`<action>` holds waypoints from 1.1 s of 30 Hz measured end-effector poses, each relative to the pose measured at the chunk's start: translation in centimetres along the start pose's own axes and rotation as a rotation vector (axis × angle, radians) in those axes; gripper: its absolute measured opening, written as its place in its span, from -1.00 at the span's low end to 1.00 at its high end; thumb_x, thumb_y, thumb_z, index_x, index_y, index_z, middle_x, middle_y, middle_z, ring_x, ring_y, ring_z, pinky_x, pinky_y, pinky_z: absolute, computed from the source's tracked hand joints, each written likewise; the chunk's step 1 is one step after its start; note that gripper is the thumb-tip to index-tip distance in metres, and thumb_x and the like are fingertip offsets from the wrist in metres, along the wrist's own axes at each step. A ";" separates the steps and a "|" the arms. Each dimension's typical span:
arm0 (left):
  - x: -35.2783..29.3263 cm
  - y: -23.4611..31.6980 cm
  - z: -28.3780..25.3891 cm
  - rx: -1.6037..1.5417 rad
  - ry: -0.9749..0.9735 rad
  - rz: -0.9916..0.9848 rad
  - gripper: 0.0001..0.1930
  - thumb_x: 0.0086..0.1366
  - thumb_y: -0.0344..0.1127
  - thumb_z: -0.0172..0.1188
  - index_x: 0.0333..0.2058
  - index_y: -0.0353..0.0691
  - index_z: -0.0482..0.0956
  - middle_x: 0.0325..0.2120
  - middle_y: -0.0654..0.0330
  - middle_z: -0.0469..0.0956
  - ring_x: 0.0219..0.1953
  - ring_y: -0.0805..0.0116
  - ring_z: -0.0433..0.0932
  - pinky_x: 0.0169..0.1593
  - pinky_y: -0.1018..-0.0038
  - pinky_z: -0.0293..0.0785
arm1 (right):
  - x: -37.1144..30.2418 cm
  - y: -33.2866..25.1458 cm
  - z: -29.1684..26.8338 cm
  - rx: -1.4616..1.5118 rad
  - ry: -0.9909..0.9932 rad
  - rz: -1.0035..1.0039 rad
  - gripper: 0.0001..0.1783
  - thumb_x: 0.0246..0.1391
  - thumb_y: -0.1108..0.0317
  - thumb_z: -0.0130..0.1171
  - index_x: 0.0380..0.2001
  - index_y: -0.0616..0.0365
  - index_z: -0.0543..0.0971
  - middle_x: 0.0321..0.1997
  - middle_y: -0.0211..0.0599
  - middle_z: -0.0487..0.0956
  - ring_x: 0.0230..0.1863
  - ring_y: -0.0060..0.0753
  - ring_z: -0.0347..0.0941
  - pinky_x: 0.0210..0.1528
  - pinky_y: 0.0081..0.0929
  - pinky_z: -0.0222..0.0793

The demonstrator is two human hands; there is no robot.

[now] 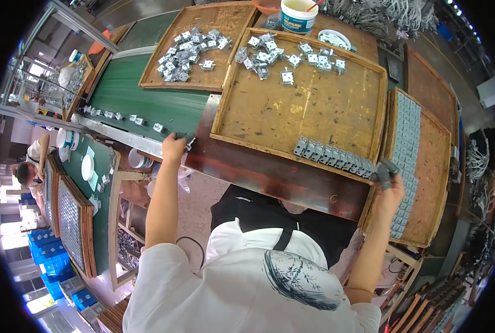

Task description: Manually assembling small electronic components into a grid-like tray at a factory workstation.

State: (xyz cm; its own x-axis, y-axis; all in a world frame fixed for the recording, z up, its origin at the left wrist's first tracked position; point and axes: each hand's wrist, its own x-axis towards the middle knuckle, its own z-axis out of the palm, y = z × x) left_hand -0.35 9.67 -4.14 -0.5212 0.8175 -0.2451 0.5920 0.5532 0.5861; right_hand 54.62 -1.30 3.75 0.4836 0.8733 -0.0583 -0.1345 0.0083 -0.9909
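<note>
My left hand [176, 146], grey covers on its fingertips, is closed on a small silver box-shaped part [190, 144] over the dark red table edge. To its left, similar loose parts [158, 127] lie strung along the green conveyor belt [131, 89]. At the front right of the middle wooden tray [314, 114] runs a tight row of these parts [331, 156]. My right hand [388, 183], also with grey-covered fingertips, is closed at the row's right end by the tray corner. Its fingers hide whatever is between them.
Loose parts lie heaped on the far-left tray [214, 75] and at the middle tray's far side. A right-hand tray [425, 183] holds neat rows of parts. A white bucket [298, 19] and round dish [335, 39] stand behind. Another person [36, 158] is at far left.
</note>
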 end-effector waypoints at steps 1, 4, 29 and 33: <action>0.2 -0.7 -0.2 -0.216 -0.098 -0.077 -0.74 0.12 -0.32 0.28 -0.23 -0.33 0.63 -0.37 0.10 0.65 -0.32 0.29 0.60 -0.19 0.38 0.52 | -0.5 -0.2 0.8 0.008 -0.021 0.027 -0.68 0.19 0.47 0.22 0.01 0.26 0.56 -0.26 -0.36 0.61 -0.33 -0.50 0.55 -0.33 -0.57 0.52; -0.4 -0.6 -0.8 -0.424 -0.203 -0.159 -0.80 0.12 -0.43 0.29 -0.25 -0.35 0.64 -0.39 0.21 0.64 -0.36 0.43 0.57 -0.25 0.52 0.50 | -1.7 -0.4 2.5 -0.015 -0.030 0.030 -0.69 0.19 0.45 0.23 0.00 0.26 0.56 -0.28 -0.37 0.61 -0.35 -0.51 0.54 -0.36 -0.55 0.52; -24.6 19.0 6.5 -0.852 -1.074 0.568 -0.56 0.31 -0.64 0.07 0.17 -0.29 0.42 0.05 0.25 0.36 -0.03 0.45 0.52 -0.22 0.59 0.58 | -6.9 -5.3 6.9 -0.977 -0.305 -0.662 -0.70 -0.24 0.54 0.37 -0.35 0.27 0.54 -0.35 -0.14 0.47 -0.35 -0.02 0.49 -0.35 -0.22 0.44; -25.1 18.3 8.4 -0.805 -0.989 0.584 -0.48 0.27 -0.70 0.04 0.20 -0.27 0.37 0.07 0.22 0.32 -0.02 0.42 0.49 -0.18 0.58 0.55 | -6.6 -3.1 6.9 -1.023 -0.302 -0.706 -0.72 -0.22 0.55 0.34 -0.34 0.27 0.54 -0.33 -0.10 0.48 -0.34 0.02 0.49 -0.32 -0.19 0.45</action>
State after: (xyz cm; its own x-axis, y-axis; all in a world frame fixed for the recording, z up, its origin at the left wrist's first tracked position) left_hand 28.69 0.59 6.26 0.5170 0.8544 -0.0532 -0.1159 0.1314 0.9845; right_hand 45.88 -3.77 8.04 -0.0552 0.9091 0.4129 0.8588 0.2542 -0.4448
